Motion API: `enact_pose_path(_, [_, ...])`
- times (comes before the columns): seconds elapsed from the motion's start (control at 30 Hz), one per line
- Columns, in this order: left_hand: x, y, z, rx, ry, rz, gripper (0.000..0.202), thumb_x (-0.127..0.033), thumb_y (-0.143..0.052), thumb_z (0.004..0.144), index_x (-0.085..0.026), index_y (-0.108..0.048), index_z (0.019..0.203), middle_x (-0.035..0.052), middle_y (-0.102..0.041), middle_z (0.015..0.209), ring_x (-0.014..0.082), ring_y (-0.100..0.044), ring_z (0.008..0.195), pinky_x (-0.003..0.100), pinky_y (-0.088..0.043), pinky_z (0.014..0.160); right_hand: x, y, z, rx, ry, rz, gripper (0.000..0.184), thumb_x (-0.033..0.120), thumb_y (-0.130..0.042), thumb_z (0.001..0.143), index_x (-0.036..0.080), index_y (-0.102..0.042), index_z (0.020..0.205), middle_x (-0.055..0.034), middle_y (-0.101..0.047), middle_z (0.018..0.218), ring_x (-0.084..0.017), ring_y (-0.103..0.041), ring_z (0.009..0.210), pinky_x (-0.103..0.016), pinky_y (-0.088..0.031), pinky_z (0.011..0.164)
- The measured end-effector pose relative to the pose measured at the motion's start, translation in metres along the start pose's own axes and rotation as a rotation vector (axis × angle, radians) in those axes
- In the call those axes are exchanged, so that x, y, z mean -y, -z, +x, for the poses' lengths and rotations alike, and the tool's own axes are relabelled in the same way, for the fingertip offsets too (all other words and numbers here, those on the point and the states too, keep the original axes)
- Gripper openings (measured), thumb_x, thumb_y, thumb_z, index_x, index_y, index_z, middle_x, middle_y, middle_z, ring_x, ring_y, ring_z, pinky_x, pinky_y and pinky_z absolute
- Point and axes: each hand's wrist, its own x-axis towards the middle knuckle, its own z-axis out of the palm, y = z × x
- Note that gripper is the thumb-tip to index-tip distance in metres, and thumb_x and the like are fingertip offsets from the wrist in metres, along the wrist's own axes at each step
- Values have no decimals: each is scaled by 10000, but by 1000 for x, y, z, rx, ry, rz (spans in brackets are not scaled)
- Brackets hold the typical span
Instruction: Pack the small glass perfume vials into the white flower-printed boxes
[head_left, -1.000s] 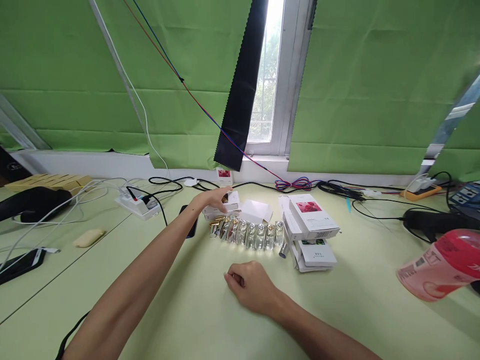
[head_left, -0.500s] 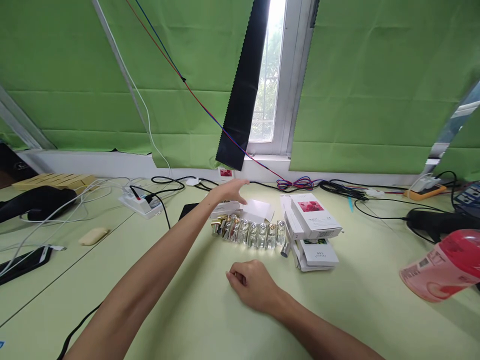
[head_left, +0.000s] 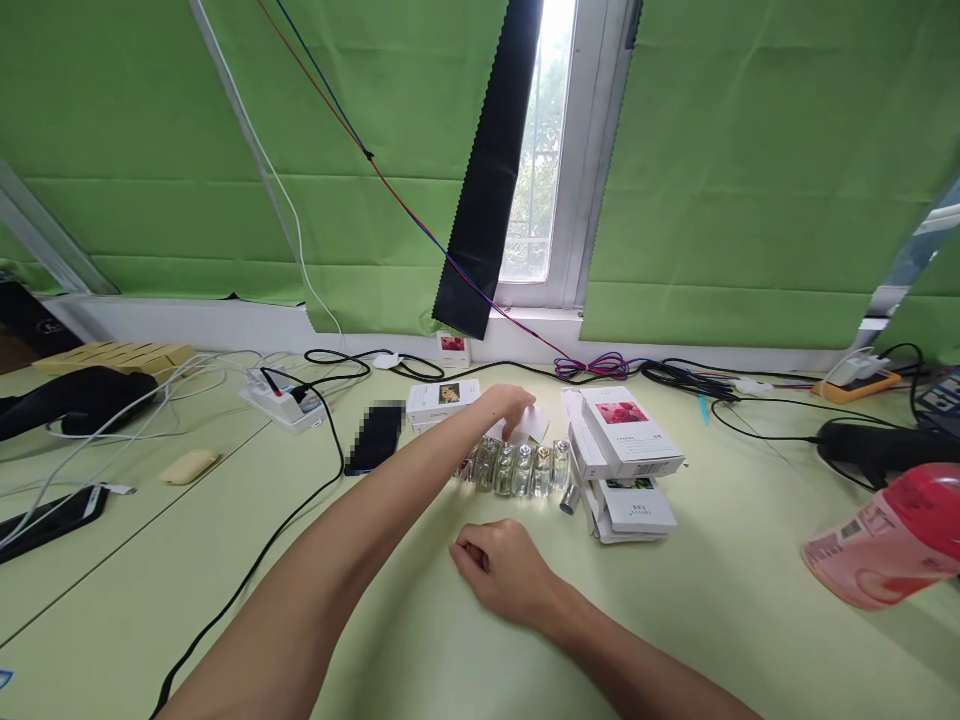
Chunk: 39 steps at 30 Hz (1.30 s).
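Observation:
My left hand [head_left: 512, 408] reaches over the back of a row of small glass bottles [head_left: 523, 472]. Its thumb and fingers are apart, just over a white card or box flap [head_left: 534, 424]; I cannot tell whether they touch it. My forearm hides the left end of the row. My right hand [head_left: 504, 570] rests on the table in front of the bottles, curled into a loose fist, and nothing shows in it. A small silver cap [head_left: 570, 499] lies at the row's right end, beside a stack of white boxes [head_left: 628, 432] with flower pictures.
Left of my forearm are another white box [head_left: 435, 401], a dark phone [head_left: 377, 436] and a power strip [head_left: 283, 405]. A black cable [head_left: 247, 572] crosses the table. At the right stands a pink bottle [head_left: 874, 545] with a red top. Coiled cables run along the wall.
My left hand has moved right and down towards the white card behind the bottles, uncovering the phone and the white box at left. My right hand stays in place.

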Motion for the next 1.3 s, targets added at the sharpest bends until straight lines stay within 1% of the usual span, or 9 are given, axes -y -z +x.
enact_pose_path(0.2, [-3, -2, -4, -18, -34, 23, 1187, -208, -958, 342, -194, -453, 1416, 194, -594, 1397, 365, -620, 1200, 404, -532, 969, 2, 0, -2, 3, -11, -3, 315, 185, -529, 878, 200, -346, 622, 49, -393, 559, -94, -302, 535, -252, -224, 572])
enact_pose_path(0.3, [-2, -2, -6, -58, -80, 15, 1186, -262, -947, 401, -181, -385, 1442, 186, -583, 1400, 341, -600, 1228, 368, -519, 985, 1, 0, -3, 2, -9, -4, 317, 181, -527, 883, 199, -347, 622, 54, -388, 555, -91, -301, 527, -248, -227, 568])
enact_pose_path(0.37, [-1, -2, -6, -84, -113, 9, 1156, -292, -938, 438, -162, -369, 1436, 186, -584, 1388, 334, -591, 1235, 357, -514, 985, 0, 0, -2, 1, -8, -5, 320, 181, -529, 885, 199, -351, 620, 55, -393, 555, -90, -309, 527, -246, -232, 569])
enact_pose_path(0.53, [6, -3, -3, -153, -177, 5, 999, -321, -922, 494, -124, -431, 1341, 189, -603, 1322, 341, -604, 1184, 370, -523, 948, 0, 0, -2, 4, -8, -5, 318, 188, -534, 895, 199, -369, 623, 56, -416, 558, -89, -331, 527, -243, -246, 573])
enact_pose_path(0.7, [15, -5, 1, -229, -216, -2, 813, -298, -905, 519, -147, -506, 1211, 147, -638, 1238, 334, -615, 1146, 375, -511, 948, 2, 2, -3, 10, -18, -4, 294, 179, -550, 889, 198, -413, 630, 57, -440, 565, -88, -345, 529, -238, -257, 573])
enact_pose_path(0.9, [19, -5, 3, -291, -238, -37, 652, -302, -879, 543, -158, -575, 1101, 125, -658, 1182, 324, -626, 1093, 359, -507, 892, 2, 2, -3, 18, -26, -27, 286, 177, -566, 894, 194, -471, 625, 56, -465, 566, -90, -359, 532, -240, -268, 576])
enact_pose_path(1.07, [15, -2, -2, -333, -255, -95, 415, -269, -860, 555, -176, -630, 888, 64, -693, 998, 273, -641, 961, 307, -486, 787, 4, 2, -3, 17, -27, -45, 294, 169, -563, 894, 196, -477, 615, 50, -470, 562, -96, -365, 532, -245, -266, 573])
enact_pose_path(1.17, [14, 0, -7, -376, -247, -144, 343, -253, -851, 563, -184, -626, 813, 34, -682, 909, 238, -627, 884, 286, -460, 724, 4, 3, -3, 16, -17, -44, 297, 165, -560, 893, 197, -472, 611, 52, -461, 555, -95, -355, 523, -243, -267, 570])
enact_pose_path(1.3, [15, 1, -15, -447, -222, -216, 277, -234, -842, 596, -181, -618, 750, 20, -659, 812, 216, -608, 813, 281, -435, 675, 3, 2, -3, 15, -17, -37, 296, 163, -559, 890, 196, -456, 614, 52, -456, 556, -91, -355, 523, -241, -257, 565])
